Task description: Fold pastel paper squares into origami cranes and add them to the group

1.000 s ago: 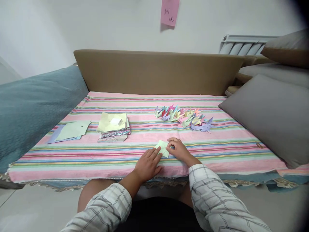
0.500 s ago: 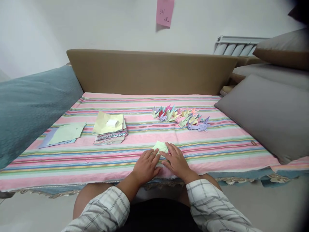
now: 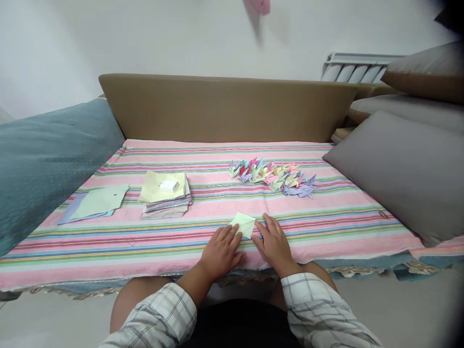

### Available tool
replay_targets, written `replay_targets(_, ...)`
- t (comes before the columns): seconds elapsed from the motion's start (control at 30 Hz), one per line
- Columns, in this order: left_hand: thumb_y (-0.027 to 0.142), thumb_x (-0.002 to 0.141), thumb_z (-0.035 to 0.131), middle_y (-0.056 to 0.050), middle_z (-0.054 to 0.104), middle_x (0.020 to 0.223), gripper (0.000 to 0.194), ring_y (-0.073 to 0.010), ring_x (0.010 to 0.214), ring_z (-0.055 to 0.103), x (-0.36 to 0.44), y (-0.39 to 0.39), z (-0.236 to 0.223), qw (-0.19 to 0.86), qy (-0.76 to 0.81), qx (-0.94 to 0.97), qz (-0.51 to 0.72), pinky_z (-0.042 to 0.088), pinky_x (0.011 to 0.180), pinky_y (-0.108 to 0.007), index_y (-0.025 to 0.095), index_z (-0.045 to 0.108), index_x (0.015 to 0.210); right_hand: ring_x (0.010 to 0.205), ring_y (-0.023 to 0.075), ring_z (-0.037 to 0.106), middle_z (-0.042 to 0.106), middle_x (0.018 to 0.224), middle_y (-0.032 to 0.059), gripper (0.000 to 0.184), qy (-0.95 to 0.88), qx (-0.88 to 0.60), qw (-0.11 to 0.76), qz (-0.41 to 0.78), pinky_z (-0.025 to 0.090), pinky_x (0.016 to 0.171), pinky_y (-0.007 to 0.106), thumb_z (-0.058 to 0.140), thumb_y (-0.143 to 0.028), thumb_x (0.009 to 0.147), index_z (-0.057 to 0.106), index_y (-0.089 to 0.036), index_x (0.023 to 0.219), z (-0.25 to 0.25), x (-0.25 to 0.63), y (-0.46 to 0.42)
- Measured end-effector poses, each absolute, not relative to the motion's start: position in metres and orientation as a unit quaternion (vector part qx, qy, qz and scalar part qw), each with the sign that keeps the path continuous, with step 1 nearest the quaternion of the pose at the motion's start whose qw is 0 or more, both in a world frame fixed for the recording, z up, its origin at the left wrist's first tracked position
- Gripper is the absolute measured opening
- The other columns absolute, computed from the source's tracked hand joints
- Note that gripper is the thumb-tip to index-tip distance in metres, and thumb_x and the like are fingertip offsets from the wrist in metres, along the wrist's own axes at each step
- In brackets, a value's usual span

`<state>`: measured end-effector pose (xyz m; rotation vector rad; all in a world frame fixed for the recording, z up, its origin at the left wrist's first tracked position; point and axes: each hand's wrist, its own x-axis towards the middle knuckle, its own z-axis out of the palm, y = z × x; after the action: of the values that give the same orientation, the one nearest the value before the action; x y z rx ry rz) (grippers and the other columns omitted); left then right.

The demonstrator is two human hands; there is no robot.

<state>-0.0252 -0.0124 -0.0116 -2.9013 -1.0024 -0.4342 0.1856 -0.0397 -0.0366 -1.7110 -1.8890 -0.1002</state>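
Note:
A small folded piece of pale green paper (image 3: 244, 223) lies flat on the striped cloth, with a crease line across it. My left hand (image 3: 221, 251) rests its fingertips on the paper's left edge, fingers stretched out. To the right of the paper, my right hand (image 3: 274, 245) lies with its fingers spread, the index finger at or close to the paper's right corner. Nothing is gripped in either hand. Behind them stands a cluster of folded paper cranes (image 3: 271, 175) in many colours.
At the left a stack of square paper (image 3: 163, 205) bears a small white block (image 3: 169, 186). Loose green and purple sheets (image 3: 96, 202) lie farther left. A grey cushion (image 3: 384, 169) borders the right side, a blue cushion (image 3: 54, 154) the left. A brown backrest (image 3: 224, 108) stands behind.
My right hand has slid right and off most of the paper, so more of the paper shows. My left hand stays at its left edge. The pink wall note has swung up.

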Motion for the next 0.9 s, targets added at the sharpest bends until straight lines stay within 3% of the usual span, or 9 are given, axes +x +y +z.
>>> replay_targets(0.17, 0.041, 0.084, 0.05, -0.012, 0.041, 0.142, 0.051, -0.0305, 0.128, 0.038, -0.025, -0.013, -0.011, 0.02, -0.323, -0.936, -0.139, 0.029, 0.105, -0.048, 0.02, 0.046, 0.13, 0.128, 0.0293, 0.033, 0.04, 0.138, 0.0136, 0.04, -0.7, -0.624, 0.341, -0.058, 0.032, 0.103, 0.051, 0.04, -0.038, 0.09, 0.05, -0.02, 0.124, -0.033, 0.187, -0.04)
replay_targets(0.33, 0.04, 0.086, 0.046, -0.011, 0.041, 0.141, 0.049, -0.0297, 0.129, 0.038, -0.025, -0.014, -0.01, 0.029, -0.321, -0.936, -0.142, 0.028, 0.106, -0.046, 0.018, 0.046, 0.13, 0.132, 0.0308, 0.028, 0.032, 0.146, 0.009, 0.044, -0.806, -0.536, 0.247, -0.048, 0.026, 0.106, 0.051, 0.05, -0.046, 0.085, 0.053, -0.027, 0.124, -0.025, 0.184, -0.048)
replay_targets(0.5, 0.041, 0.085, 0.048, -0.012, 0.041, 0.141, 0.05, -0.031, 0.128, 0.038, -0.025, -0.014, -0.01, 0.03, -0.319, -0.937, -0.139, 0.029, 0.106, -0.046, 0.016, 0.047, 0.129, 0.132, 0.0316, 0.029, 0.037, 0.143, 0.0128, 0.04, -0.74, -0.614, 0.267, -0.065, 0.025, 0.105, 0.052, 0.044, -0.042, 0.089, 0.056, -0.02, 0.12, -0.017, 0.184, -0.044)
replay_targets(0.67, 0.04, 0.085, 0.047, -0.012, 0.045, 0.138, 0.052, -0.0302, 0.126, 0.039, -0.025, -0.012, -0.011, 0.033, -0.32, -0.936, -0.139, 0.028, 0.106, -0.046, 0.016, 0.044, 0.131, 0.137, 0.0289, 0.021, 0.033, 0.146, 0.01, 0.062, -0.867, -0.465, 0.177, -0.034, 0.009, 0.11, 0.053, 0.04, -0.056, 0.087, 0.036, -0.022, 0.139, -0.009, 0.171, -0.034)
replay_targets(0.8, 0.04, 0.085, 0.047, -0.012, 0.045, 0.138, 0.052, -0.0294, 0.126, 0.04, -0.025, -0.012, -0.012, 0.037, -0.316, -0.936, -0.151, 0.03, 0.104, -0.045, 0.016, 0.045, 0.131, 0.137, 0.0282, 0.023, 0.033, 0.146, 0.0121, 0.079, -0.874, -0.467, 0.131, -0.012, 0.012, 0.11, 0.052, 0.033, -0.068, 0.083, 0.027, -0.018, 0.143, -0.015, 0.171, -0.026)
replay_targets(0.9, 0.042, 0.087, 0.045, -0.01, 0.045, 0.139, 0.047, -0.0285, 0.126, 0.04, -0.026, -0.014, -0.014, 0.04, -0.325, -0.931, -0.16, 0.032, 0.103, -0.045, 0.019, 0.047, 0.129, 0.137, 0.0279, 0.022, 0.028, 0.148, 0.012, 0.081, -0.871, -0.481, 0.095, -0.011, 0.017, 0.109, 0.051, 0.029, -0.069, 0.083, 0.026, -0.015, 0.143, -0.017, 0.18, -0.024)
